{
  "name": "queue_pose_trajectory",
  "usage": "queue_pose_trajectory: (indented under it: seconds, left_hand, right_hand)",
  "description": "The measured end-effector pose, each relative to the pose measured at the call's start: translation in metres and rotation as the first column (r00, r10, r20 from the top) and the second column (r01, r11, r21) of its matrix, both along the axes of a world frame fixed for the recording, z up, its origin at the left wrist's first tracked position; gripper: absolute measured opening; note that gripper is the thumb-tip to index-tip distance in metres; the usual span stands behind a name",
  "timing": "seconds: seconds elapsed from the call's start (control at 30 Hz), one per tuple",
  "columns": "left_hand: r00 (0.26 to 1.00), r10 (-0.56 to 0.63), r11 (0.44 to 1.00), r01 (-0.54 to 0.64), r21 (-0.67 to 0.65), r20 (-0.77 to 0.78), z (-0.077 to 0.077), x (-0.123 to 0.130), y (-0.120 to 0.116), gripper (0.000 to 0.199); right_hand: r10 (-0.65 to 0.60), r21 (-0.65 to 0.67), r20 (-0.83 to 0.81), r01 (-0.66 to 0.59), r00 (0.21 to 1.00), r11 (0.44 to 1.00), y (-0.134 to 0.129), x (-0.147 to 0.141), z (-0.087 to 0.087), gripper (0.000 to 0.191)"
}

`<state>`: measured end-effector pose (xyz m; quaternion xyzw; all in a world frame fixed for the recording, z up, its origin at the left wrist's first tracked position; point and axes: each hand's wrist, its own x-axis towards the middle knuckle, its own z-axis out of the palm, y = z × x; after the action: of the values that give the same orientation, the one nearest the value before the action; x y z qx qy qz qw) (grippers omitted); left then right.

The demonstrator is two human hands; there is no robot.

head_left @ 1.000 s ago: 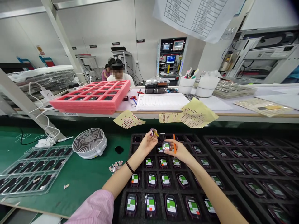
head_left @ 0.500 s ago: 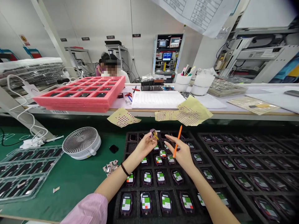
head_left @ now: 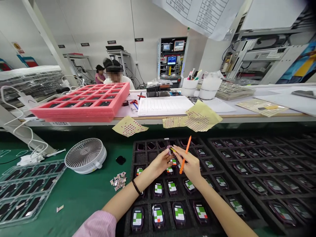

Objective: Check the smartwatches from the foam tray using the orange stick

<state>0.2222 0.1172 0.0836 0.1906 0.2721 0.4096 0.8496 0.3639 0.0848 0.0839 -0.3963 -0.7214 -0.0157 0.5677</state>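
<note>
Orange plastic, in the form of a thin stick (head_left: 185,154), is carried aslant in the right hand (head_left: 176,148), its top end leaning away from the body. By the left hand (head_left: 168,152) a small purple case (head_left: 169,150) is pinched, held up over the far part of a black foam tray (head_left: 138,158). A yellow strip (head_left: 172,149) is seen at the case, and the fingertips of the right hand are brought close together beside it; whether the strip is actually gripped cannot be told, as the parts are small and partly covered. In the tray below, watches (head_left: 179,213) are laid in rows, one to a compartment, many with green and white squares lit on their screens. By a second foam tray (head_left: 247,180) on the right, more watches are held. On the green counter (head_left: 84,194), to the left, a black square piece (head_left: 120,160) is placed near a heap of small slips (head_left: 118,181). Farther left, a round white fan (head_left: 86,154) and a clear tray (head_left: 27,196) filled with dark pieces are set out. On the shelf (head_left: 155,119) beyond, a pink foam tray (head_left: 71,113), a printed sheet (head_left: 164,106) and two white cups (head_left: 189,87) are kept, and from its front edge dotted yellow papers (head_left: 202,117) are hung.
</note>
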Motion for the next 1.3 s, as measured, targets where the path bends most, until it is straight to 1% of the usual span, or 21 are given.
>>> queue_pose_trajectory:
  seconds: [0.17, 0.33, 0.47, 0.63, 0.7, 0.8, 0.9, 1.0, 1.07, 1.17, 1.23, 1.3]
  left_hand:
    - [0.997, -0.037, 0.997, 0.041, 0.060, -0.069, -0.004, 0.002, -0.002, 0.034]
    - [0.999, -0.015, 1.000, 0.016, 0.023, -0.052, -0.007, 0.001, 0.001, 0.037]
    - [0.999, -0.026, 0.999, 0.026, 0.023, -0.032, -0.009, -0.002, 0.003, 0.038]
    - [0.995, -0.093, 0.993, 0.096, 0.069, -0.049, -0.010, -0.003, 0.003, 0.034]
    - [0.994, -0.099, 0.993, 0.102, 0.066, -0.051, -0.010, -0.003, 0.003, 0.031]
    - [0.996, -0.073, 0.996, 0.076, 0.049, -0.056, -0.009, -0.004, 0.005, 0.029]
    - [0.997, -0.061, 0.996, 0.064, 0.067, -0.054, -0.006, -0.005, 0.006, 0.028]
    - [0.998, -0.062, 0.995, 0.064, 0.080, -0.024, -0.002, -0.006, 0.007, 0.025]
    - [0.998, -0.057, 0.995, 0.057, 0.080, 0.000, 0.000, -0.006, 0.009, 0.024]
    - [0.999, -0.032, 0.997, 0.030, 0.069, 0.029, 0.003, -0.010, 0.013, 0.024]
    - [1.000, -0.008, 0.997, 0.007, 0.083, 0.017, 0.006, -0.012, 0.017, 0.022]
    - [0.999, 0.014, 0.987, -0.007, 0.163, -0.043, 0.009, -0.015, 0.020, 0.021]
  right_hand:
    - [0.021, 0.024, 0.023, -0.022, 1.000, 0.999, 0.002, 0.002, -0.002, 0.040]
    - [0.070, -0.093, 0.071, -0.063, 0.995, 0.994, 0.000, -0.004, -0.006, 0.040]
    - [0.067, -0.169, 0.111, -0.048, 0.992, 0.984, -0.003, -0.010, -0.010, 0.047]
    - [0.038, -0.173, 0.223, 0.001, 0.974, 0.985, 0.001, -0.006, -0.014, 0.058]
    - [0.032, -0.172, 0.250, 0.012, 0.968, 0.985, 0.004, -0.004, -0.015, 0.060]
    - [0.034, -0.181, 0.245, 0.011, 0.969, 0.983, 0.005, -0.006, -0.017, 0.061]
    - [0.056, -0.216, 0.196, -0.012, 0.979, 0.976, 0.006, -0.011, -0.013, 0.060]
    - [0.120, -0.284, 0.116, -0.083, 0.986, 0.955, 0.009, -0.010, -0.003, 0.052]
    - [0.162, -0.333, 0.053, -0.135, 0.985, 0.933, 0.012, -0.003, 0.005, 0.048]
    - [0.208, -0.416, -0.058, -0.213, 0.976, 0.884, 0.017, 0.016, 0.013, 0.054]
    - [0.211, -0.486, -0.071, -0.219, 0.975, 0.846, 0.020, 0.030, 0.010, 0.055]
    - [0.202, -0.556, 0.028, -0.152, 0.979, 0.817, 0.024, 0.040, 0.002, 0.055]
